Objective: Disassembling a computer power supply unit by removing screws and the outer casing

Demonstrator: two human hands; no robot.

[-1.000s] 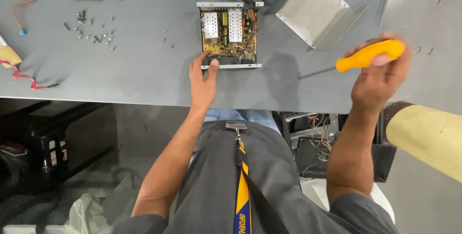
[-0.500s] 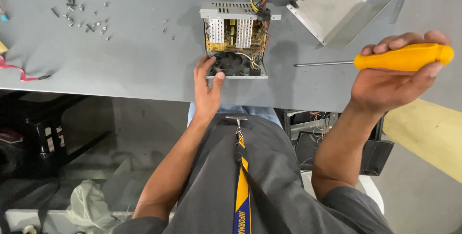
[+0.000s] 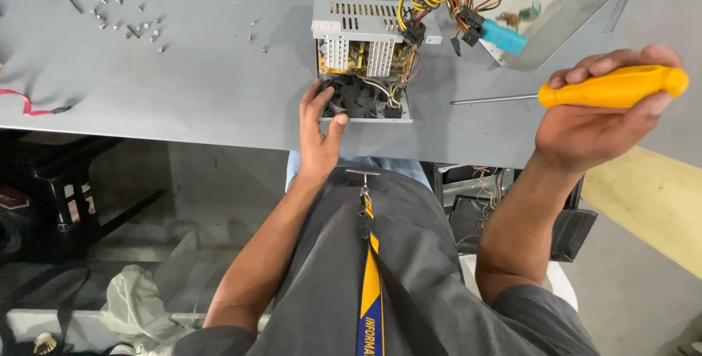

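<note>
The left hand [image 3: 319, 133] is gripping the near-left corner of the open power supply [image 3: 363, 60] sitting on the table [image 3: 183, 85]. The right hand [image 3: 596, 122] is clenching a screwdriver [image 3: 607, 89] beside it.

At the centre of the frame, the left hand [image 3: 320, 133] grips the near corner of an opened power supply unit [image 3: 362, 60] on the grey table [image 3: 183, 70]. At right, the right hand [image 3: 592, 125] holds an orange-handled screwdriver [image 3: 610, 87], shaft pointing left. Loose screws [image 3: 124, 12] lie at upper left.
</note>
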